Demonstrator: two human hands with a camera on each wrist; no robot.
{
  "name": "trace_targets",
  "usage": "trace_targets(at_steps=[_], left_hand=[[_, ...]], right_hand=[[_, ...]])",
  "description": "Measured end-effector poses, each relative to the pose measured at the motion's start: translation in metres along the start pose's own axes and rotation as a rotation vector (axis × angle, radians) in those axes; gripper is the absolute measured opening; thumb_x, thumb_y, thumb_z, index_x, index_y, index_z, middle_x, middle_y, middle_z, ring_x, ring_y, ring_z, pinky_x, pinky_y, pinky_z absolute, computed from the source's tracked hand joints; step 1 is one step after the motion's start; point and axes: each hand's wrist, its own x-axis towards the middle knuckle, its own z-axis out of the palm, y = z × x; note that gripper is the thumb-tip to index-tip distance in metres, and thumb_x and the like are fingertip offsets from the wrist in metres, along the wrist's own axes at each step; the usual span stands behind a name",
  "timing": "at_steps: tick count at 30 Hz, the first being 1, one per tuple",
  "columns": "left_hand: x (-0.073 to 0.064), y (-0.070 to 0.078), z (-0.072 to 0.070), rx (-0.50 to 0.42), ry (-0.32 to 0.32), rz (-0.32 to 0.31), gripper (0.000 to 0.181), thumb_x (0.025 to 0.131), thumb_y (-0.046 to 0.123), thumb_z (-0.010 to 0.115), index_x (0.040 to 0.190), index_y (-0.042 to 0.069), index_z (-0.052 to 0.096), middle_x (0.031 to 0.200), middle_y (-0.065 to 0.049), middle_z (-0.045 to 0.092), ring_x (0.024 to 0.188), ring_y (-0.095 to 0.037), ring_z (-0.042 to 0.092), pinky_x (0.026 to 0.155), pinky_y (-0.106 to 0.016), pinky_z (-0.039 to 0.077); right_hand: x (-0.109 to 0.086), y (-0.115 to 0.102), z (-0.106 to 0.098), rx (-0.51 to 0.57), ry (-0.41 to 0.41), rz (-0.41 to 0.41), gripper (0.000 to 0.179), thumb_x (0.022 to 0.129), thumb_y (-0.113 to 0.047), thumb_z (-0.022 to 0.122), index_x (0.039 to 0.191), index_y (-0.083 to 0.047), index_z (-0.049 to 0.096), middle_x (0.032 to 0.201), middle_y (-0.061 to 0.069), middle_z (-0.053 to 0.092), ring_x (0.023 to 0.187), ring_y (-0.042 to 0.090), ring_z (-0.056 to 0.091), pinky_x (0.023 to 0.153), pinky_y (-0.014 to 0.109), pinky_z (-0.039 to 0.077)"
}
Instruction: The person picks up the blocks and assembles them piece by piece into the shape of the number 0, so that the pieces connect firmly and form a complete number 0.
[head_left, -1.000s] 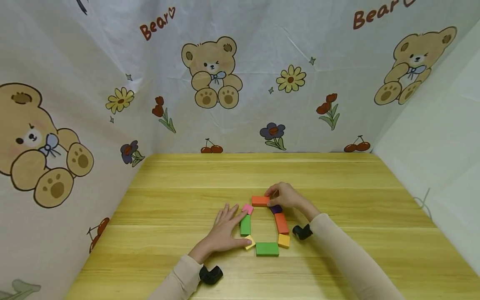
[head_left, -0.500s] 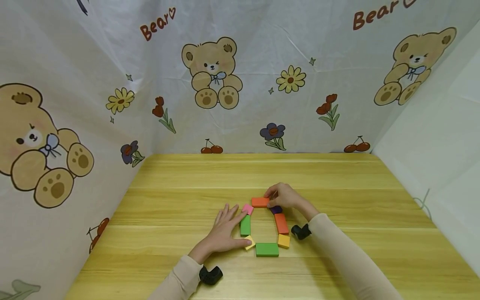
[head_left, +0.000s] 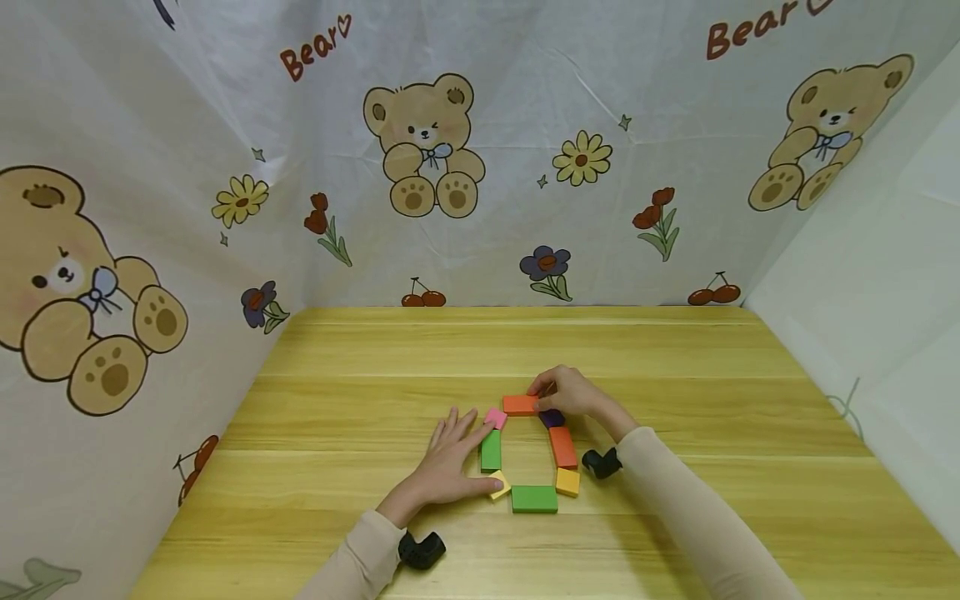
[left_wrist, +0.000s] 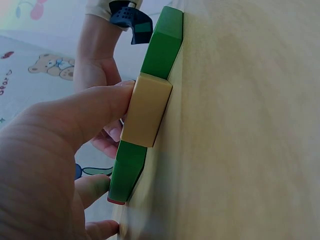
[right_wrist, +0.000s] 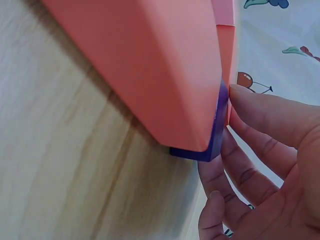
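Observation:
Wooden blocks lie in a ring on the table. My right hand (head_left: 573, 393) pinches the right end of the far orange-red block (head_left: 519, 406) between thumb and fingers. Close under that hand is a purple block (head_left: 552, 419), seen in the right wrist view against the end of another orange-red block (right_wrist: 145, 75). With fingers spread, my left hand (head_left: 444, 468) rests its thumb on a pale yellow block (left_wrist: 146, 112) and its index finger on a pink block (head_left: 496, 416). A green block (head_left: 491, 452) sits between those two.
A second green block (head_left: 535, 499) forms the near side of the ring, with an amber block (head_left: 567, 482) at its right corner. Black wrist devices (head_left: 422, 551) hang at both cuffs. A bear-printed cloth (head_left: 465, 250) borders the table (head_left: 360, 358) at the back and left.
The far orange-red block has slid slightly toward me, the right-hand fingers moving with it. My left hand stays where it was.

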Motion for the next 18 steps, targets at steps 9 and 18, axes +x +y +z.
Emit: trace_targets(at_steps=[9, 18], left_hand=[[0.0, 0.001, 0.0, -0.006, 0.005, -0.003, 0.091, 0.081, 0.061, 0.068, 0.155, 0.023, 0.03, 0.164, -0.012, 0.015, 0.15, -0.041, -0.006, 0.119, -0.06, -0.002], [0.0, 0.0, 0.001, 0.002, 0.008, 0.008, 0.091, 0.081, 0.061, 0.068, 0.155, 0.022, 0.03, 0.163, -0.014, 0.016, 0.15, -0.043, -0.005, 0.118, -0.061, -0.001]], right_hand=[[-0.002, 0.0, 0.0, 0.012, 0.002, 0.003, 0.016, 0.086, -0.011, 0.072, 0.102, -0.005, 0.073, 0.097, 0.006, 0.072, 0.087, 0.016, 0.065, 0.08, 0.034, 0.055], [-0.021, 0.003, -0.005, 0.051, 0.088, 0.003, 0.03, 0.091, -0.018, 0.069, 0.116, -0.002, 0.069, 0.113, 0.014, 0.07, 0.096, 0.026, 0.066, 0.083, 0.039, 0.055]])
